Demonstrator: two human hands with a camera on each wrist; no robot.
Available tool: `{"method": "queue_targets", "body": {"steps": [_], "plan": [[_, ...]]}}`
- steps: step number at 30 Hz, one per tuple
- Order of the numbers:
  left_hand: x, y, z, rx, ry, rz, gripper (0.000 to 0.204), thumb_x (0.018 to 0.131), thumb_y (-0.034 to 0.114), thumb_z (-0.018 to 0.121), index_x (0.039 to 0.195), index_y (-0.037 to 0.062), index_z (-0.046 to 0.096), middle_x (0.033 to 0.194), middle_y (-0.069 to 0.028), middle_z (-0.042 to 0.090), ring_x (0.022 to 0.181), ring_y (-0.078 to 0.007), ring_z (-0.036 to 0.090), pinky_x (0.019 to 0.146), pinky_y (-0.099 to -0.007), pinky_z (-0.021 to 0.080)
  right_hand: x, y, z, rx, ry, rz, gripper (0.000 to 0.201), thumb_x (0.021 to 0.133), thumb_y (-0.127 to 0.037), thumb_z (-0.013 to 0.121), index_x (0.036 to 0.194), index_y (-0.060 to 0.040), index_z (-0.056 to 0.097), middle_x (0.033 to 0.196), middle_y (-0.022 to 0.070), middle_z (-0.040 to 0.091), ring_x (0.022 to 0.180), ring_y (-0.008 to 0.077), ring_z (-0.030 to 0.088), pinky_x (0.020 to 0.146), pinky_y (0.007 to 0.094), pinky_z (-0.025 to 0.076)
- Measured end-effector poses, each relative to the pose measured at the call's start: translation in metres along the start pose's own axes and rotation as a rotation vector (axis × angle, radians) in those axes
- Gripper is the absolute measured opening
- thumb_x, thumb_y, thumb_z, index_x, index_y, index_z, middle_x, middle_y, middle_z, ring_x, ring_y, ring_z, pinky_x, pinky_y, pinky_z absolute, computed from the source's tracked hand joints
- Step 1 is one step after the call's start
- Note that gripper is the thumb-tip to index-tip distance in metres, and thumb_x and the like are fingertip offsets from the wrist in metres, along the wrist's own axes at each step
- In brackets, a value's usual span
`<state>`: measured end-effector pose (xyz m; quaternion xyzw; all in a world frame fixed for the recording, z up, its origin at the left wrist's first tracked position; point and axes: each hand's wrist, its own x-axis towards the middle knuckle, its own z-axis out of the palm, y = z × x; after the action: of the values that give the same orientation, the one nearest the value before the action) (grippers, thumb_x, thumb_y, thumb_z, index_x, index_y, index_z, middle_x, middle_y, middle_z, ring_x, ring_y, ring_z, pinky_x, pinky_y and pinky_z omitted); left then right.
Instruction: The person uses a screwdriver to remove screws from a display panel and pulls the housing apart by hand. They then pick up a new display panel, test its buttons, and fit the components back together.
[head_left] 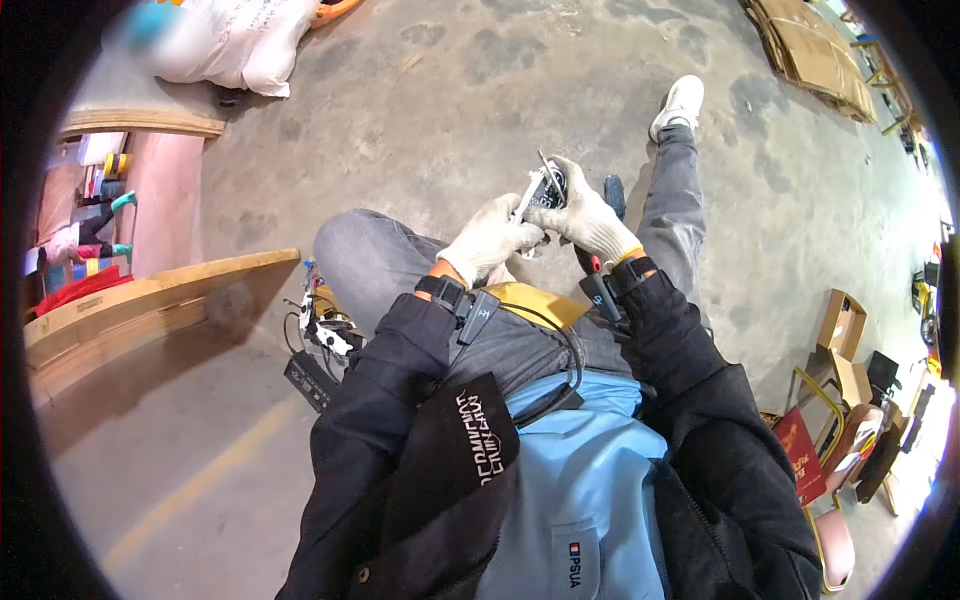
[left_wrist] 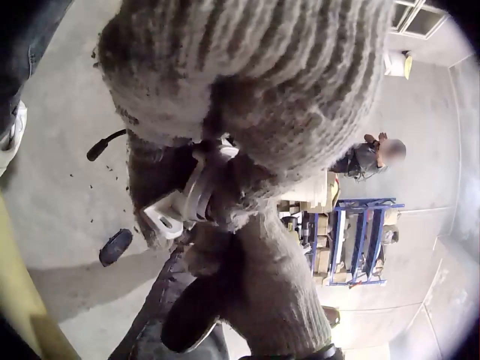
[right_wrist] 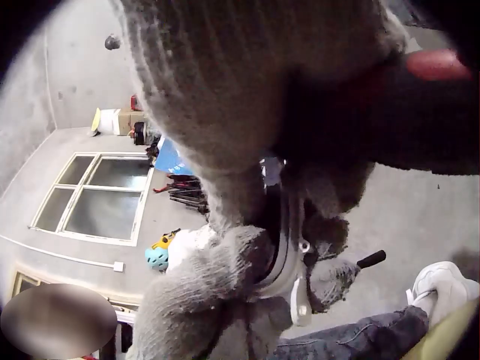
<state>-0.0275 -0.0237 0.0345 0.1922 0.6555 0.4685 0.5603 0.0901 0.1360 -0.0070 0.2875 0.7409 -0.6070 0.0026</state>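
Both hands wear pale knitted gloves and meet above the lap. The left hand grips the lower side of a white and black part; in the left wrist view a curved white piece shows between the gloves. My right hand has its fingers curled round the part's other side. A black and red handle lies under the right palm, large and blurred in the right wrist view. A thin rod with a dark tip sticks out past the fingers. Gloves hide much of the part.
A yellow piece lies across the lap. Cables and a black power strip are on the floor at the left, beside a wooden edge. Cardboard, chairs and an open box stand at the right.
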Motion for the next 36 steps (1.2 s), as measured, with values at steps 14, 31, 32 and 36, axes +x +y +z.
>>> {"method": "queue_targets", "body": {"steps": [14,31,32,36], "plan": [[0.005,-0.002,0.01,-0.01,0.163,-0.044,0.032,0.101,0.027,0.066,0.114,-0.0021,0.062,0.09,-0.0082,0.073,0.075,-0.0124,0.068,0.062,-0.0281,0.053,0.013,-0.007,0.0,0.244,0.139,0.075,0.032,0.105,-0.035,0.061,0.106,-0.0031,0.066,0.076,0.0032,0.063,0.057,0.0104,0.057,0.051,0.0299,0.048],[0.004,-0.007,-0.004,0.088,0.054,-0.031,0.031,0.091,0.016,0.071,0.115,-0.0029,0.063,0.099,-0.008,0.071,0.082,-0.0146,0.068,0.075,-0.0288,0.055,0.004,-0.013,-0.008,-0.093,-0.033,0.066,0.071,0.082,-0.044,0.084,0.133,-0.0059,0.052,0.109,0.0213,0.073,0.096,0.0312,0.074,0.081,0.0428,0.057],[0.006,-0.008,-0.001,0.089,0.05,-0.026,0.031,0.091,0.016,0.071,0.115,-0.0029,0.063,0.099,-0.008,0.071,0.082,-0.0146,0.068,0.075,-0.0288,0.055,0.003,-0.018,-0.009,-0.12,-0.04,0.088,0.066,0.084,-0.044,0.083,0.13,-0.0063,0.053,0.106,0.0203,0.073,0.095,0.0307,0.073,0.08,0.0429,0.056],[0.012,-0.009,0.001,-0.015,0.133,-0.058,0.036,0.099,0.026,0.071,0.12,-0.0033,0.065,0.1,-0.0063,0.069,0.084,-0.0151,0.07,0.074,-0.0316,0.06,0.006,-0.025,-0.008,-0.004,0.061,0.079,0.044,0.093,-0.041,0.074,0.114,-0.0032,0.063,0.091,0.0141,0.071,0.07,0.0226,0.069,0.066,0.037,0.055]]}}
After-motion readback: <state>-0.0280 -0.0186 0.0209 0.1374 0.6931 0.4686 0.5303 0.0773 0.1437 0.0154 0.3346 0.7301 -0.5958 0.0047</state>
